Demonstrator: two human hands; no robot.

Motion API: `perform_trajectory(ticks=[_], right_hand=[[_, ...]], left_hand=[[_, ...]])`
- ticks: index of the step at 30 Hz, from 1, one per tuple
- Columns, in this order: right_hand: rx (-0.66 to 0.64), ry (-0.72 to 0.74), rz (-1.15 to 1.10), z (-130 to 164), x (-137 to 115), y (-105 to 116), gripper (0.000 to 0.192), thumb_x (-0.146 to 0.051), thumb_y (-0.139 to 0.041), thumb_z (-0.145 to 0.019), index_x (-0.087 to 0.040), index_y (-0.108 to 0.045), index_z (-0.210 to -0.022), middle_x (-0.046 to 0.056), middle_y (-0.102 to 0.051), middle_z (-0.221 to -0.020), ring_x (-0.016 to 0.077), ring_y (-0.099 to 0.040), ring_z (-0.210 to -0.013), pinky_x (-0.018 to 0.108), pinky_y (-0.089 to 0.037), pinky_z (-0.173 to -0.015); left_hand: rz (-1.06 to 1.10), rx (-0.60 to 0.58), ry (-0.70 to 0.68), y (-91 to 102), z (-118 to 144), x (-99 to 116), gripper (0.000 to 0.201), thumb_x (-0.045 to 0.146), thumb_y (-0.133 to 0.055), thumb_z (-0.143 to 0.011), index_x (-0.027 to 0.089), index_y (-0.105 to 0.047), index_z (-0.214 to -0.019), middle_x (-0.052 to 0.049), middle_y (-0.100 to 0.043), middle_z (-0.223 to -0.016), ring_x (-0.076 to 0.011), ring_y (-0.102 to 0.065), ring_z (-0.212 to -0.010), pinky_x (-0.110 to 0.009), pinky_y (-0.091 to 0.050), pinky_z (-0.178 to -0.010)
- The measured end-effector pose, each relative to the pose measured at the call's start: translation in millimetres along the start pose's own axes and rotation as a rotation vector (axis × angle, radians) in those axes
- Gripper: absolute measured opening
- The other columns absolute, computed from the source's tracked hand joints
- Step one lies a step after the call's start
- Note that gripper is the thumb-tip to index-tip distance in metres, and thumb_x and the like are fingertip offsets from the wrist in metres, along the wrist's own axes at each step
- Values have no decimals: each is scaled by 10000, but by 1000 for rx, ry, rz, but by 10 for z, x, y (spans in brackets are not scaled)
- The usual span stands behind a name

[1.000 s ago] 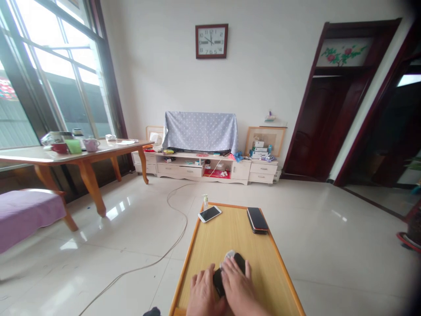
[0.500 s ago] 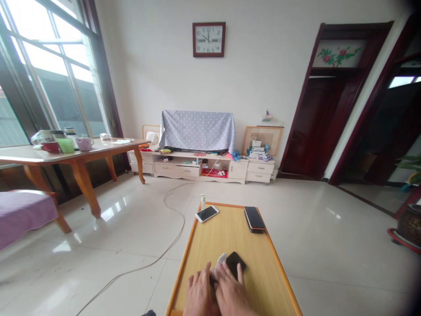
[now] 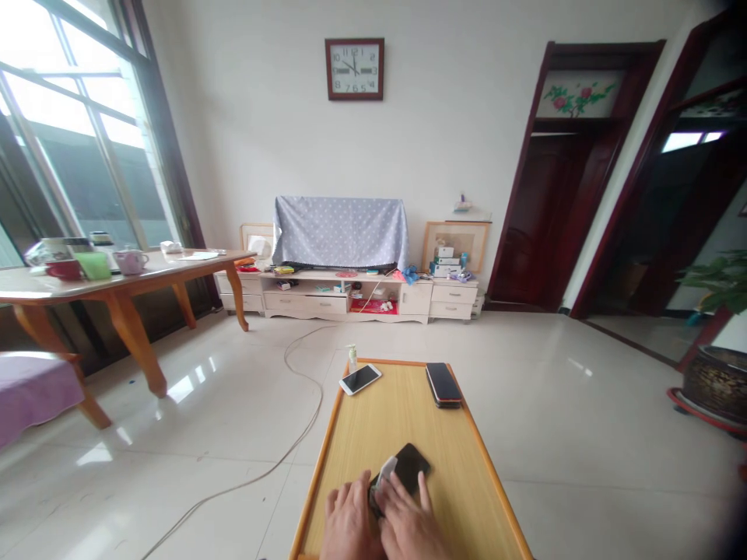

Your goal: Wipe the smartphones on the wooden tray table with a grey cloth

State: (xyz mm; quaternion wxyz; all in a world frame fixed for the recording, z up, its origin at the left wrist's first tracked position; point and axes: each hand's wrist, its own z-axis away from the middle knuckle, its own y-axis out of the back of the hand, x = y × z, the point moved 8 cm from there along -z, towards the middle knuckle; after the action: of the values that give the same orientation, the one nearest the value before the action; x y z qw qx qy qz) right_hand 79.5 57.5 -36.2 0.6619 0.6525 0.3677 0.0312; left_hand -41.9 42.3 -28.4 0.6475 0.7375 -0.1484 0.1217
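Note:
A black smartphone (image 3: 412,462) lies on the light wood table, slanting from lower left to upper right. My right hand (image 3: 405,509) presses a crumpled white tissue (image 3: 387,470) against its screen, and the fingers cover part of both. At the lower left end of the phone, my left hand (image 3: 350,516) grips its edge with the fingers bent, though the thumb is hidden. Farther up the table, a white smartphone (image 3: 360,379) with a dark screen lies at the left corner. A small stack of phones (image 3: 443,385) sits at the right corner.
A pump bottle (image 3: 352,357) stands by the far left corner of the wood table (image 3: 379,424), which has a raised orange rim. A cable (image 3: 257,476) runs across the tiled floor. Left is a dining table (image 3: 169,268) with cups; a low cabinet (image 3: 303,303) lines the wall.
The tissue and my right fingers have shifted slightly over the phone's screen, baring more of its middle. My left hand keeps its place at the phone. The whole view has turned a little to the right.

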Motion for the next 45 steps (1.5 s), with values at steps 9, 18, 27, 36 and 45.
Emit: perform_trajectory(ticks=[9, 18, 27, 36, 45], right_hand=[[172, -217, 100, 55, 518, 294, 471, -394, -290, -1032, -345, -478, -1461, 21, -418, -1538, 305, -286, -1474, 694, -63, -1176], [126, -119, 89, 218, 410, 231, 449, -386, -319, -1031, -401, -460, -1457, -10, -442, -1522, 311, -301, -1466, 724, -95, -1157], [97, 73, 122, 262, 257, -127, 449, -361, -463, -975, -364, -528, -1418, 19, -516, -1455, 304, -487, -1355, 628, -221, -1185], [233, -66, 220, 149, 764, 224, 621, -72, -372, -889, -331, -495, -1440, 24, -490, -1499, 261, -398, -1425, 637, -156, -1199], [336, -26, 82, -60, 575, 573, 457, -18, -383, -815, -228, -676, -1096, 65, -659, -1246, 228, -555, -1244, 396, -438, -1072]], left_hand=[[-26, -68, 21, -2, -44, 58, 600, 410, -601, -725, 224, -589, -1296, -100, -650, -1269, -281, -533, -1204, -425, -253, -1092], [-18, -32, 10, 47, -7, 119, 547, 402, -582, -767, 215, -600, -1281, -103, -649, -1270, -271, -530, -1194, -412, -246, -1093], [-14, -54, 9, -3, -14, 86, 544, 430, -579, -779, 217, -609, -1279, -99, -657, -1267, -278, -529, -1206, -428, -231, -1106], [-17, 23, -25, 4, 11, 92, 491, 388, -636, -749, 205, -639, -1205, -100, -698, -1176, -275, -586, -1120, -426, -291, -1062], [-67, 233, -183, 99, 54, 136, 197, 302, -487, -937, 272, -630, -1070, -31, -733, -958, -212, -661, -909, -385, -410, -909]])
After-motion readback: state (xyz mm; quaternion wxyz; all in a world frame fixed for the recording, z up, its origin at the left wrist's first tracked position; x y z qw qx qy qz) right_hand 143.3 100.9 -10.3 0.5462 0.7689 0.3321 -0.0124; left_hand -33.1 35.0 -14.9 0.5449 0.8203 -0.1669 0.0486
